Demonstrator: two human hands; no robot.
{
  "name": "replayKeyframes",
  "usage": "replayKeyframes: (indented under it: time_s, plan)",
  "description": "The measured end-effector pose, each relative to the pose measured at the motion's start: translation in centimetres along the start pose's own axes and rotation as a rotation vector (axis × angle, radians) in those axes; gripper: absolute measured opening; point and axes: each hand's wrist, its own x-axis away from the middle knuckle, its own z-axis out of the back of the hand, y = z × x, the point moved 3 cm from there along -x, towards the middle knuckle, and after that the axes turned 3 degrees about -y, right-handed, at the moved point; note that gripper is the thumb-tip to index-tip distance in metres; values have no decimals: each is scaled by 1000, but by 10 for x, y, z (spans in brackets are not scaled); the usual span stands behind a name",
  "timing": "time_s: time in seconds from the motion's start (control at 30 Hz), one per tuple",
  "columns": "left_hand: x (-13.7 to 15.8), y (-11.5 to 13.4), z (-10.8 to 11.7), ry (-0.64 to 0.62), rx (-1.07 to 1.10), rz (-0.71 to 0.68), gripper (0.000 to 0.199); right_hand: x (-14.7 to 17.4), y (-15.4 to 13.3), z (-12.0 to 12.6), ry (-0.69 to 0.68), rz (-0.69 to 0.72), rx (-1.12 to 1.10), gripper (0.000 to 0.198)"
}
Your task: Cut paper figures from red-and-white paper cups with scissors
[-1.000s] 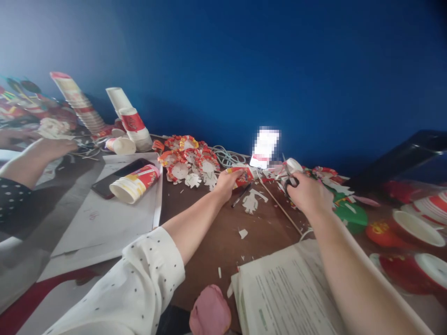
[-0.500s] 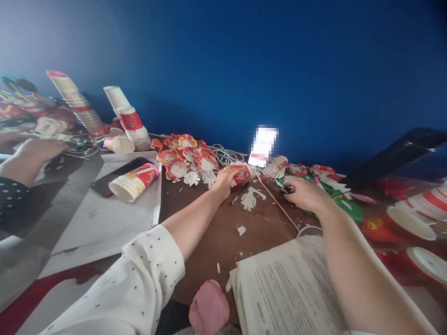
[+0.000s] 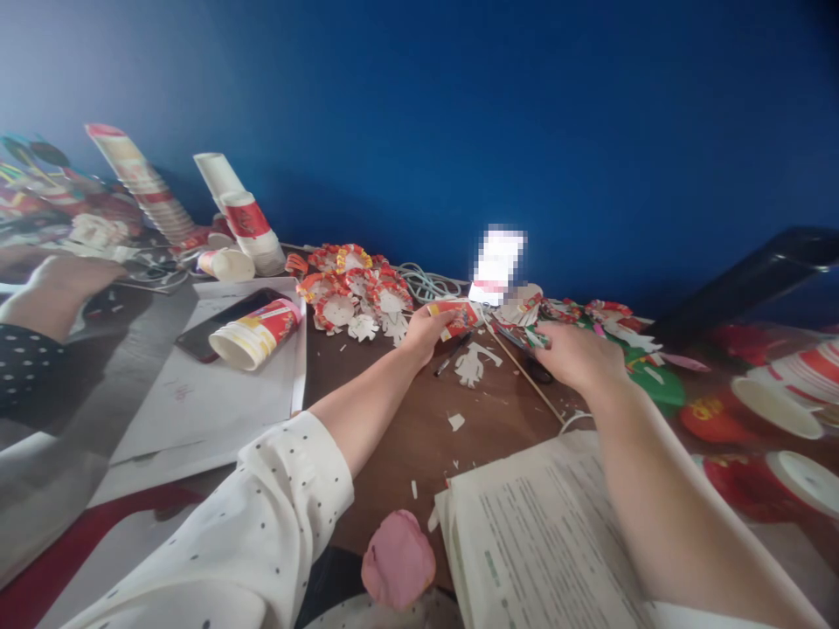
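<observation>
Pinched in my left hand (image 3: 424, 335) is a red and yellow printed piece of paper cup (image 3: 461, 320), held just above the table. My right hand (image 3: 578, 353) is closed on a pair of scissors (image 3: 538, 371). One black handle loop hangs below my fingers, and the blades point left towards the cup piece, a short gap from it. Between my hands, a pen (image 3: 452, 354) and a white cut-out paper shape (image 3: 470, 365) lie on the brown table. A thin stick (image 3: 524, 371) slants across the table under the scissors.
Red-edged paper cut-outs (image 3: 357, 293) are heaped behind my left hand, near a lit phone (image 3: 498, 266). Paper cups (image 3: 253, 336) lie on white paper at left; stacked cups (image 3: 249, 231) lean by the wall. Printed sheets (image 3: 537, 524) lie in front. Another person's hand (image 3: 75, 284) is at far left.
My right hand has turned and shifted slightly, so the scissors' blades and handle loop show more clearly. My left hand keeps the cup piece, which appears tilted differently. The view has shifted a little.
</observation>
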Motion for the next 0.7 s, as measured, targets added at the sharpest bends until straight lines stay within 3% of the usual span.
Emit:
replayKeyframes:
  time_s: [0.1,0.3,0.4,0.5,0.7]
  plan:
    - [-2,-2,3,31,-37,-39,26,7,-16,1,74,164,-104,33]
    - [-4,-3,8,121,-101,-107,26,29,-73,-19,233,692,-255,30]
    - [-4,0,10,203,-196,-117,25,38,-95,-35,197,912,-273,34]
    - [-4,3,10,242,-220,-114,22,38,-101,-43,182,937,-278,35]
    - [-3,2,10,230,-224,-121,18,24,-81,-36,192,760,-138,39]
